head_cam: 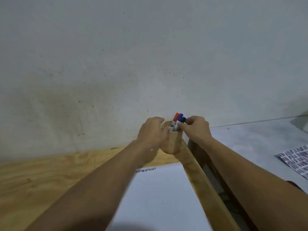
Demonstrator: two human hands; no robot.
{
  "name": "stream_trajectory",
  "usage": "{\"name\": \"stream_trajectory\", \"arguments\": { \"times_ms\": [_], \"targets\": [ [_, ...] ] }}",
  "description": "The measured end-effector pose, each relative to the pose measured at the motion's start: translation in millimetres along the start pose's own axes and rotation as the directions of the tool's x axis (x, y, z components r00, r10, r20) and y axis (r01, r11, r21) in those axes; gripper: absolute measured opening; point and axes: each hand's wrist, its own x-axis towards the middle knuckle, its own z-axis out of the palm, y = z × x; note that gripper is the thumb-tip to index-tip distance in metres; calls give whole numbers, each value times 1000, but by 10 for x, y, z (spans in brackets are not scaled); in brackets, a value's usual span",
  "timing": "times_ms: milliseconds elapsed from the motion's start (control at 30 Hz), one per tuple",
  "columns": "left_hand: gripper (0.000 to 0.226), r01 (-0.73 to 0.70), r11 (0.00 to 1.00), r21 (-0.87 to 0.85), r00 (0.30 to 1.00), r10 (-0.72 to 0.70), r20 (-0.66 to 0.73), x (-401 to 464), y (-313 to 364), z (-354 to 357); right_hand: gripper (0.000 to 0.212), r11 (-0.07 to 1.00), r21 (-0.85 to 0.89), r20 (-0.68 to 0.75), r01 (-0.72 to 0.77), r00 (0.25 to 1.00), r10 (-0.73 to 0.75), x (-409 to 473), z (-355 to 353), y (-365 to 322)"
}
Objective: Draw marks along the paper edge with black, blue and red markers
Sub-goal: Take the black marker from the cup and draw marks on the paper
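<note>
A wooden cup (173,142) stands at the far right corner of the wooden table (41,177), against the wall. Three markers stand in it: red cap (176,116), blue cap (180,117), black cap (183,120). My left hand (152,132) wraps around the cup's left side. My right hand (195,129) pinches the black marker just below its cap. A white paper sheet (160,197) lies on the table in front of the cup. A short row of coloured marks (145,170) runs along its far edge, partly hidden by my left forearm.
A pale wall (150,55) rises directly behind the table. The table's right edge rail (200,177) runs diagonally toward me. Beyond it lies a grey floor (258,140) with a sheet covered in marks (295,160) at the far right.
</note>
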Motion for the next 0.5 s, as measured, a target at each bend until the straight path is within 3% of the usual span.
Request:
{"name": "stream_trajectory", "arguments": {
  "times_ms": [133,367,500],
  "targets": [
    [34,92,996,11,995,-92,33,33,-16,87,22,999,41,-33,-31,999,33,60,80,-13],
    [47,130,987,-97,991,-128,31,34,-37,114,23,989,128,-84,-69,993,80,120,122,7],
    [54,130,987,-99,990,-123,66,41,-60,116,25,974,225,-161,2,986,35,105,-23,-155]
  ]
}}
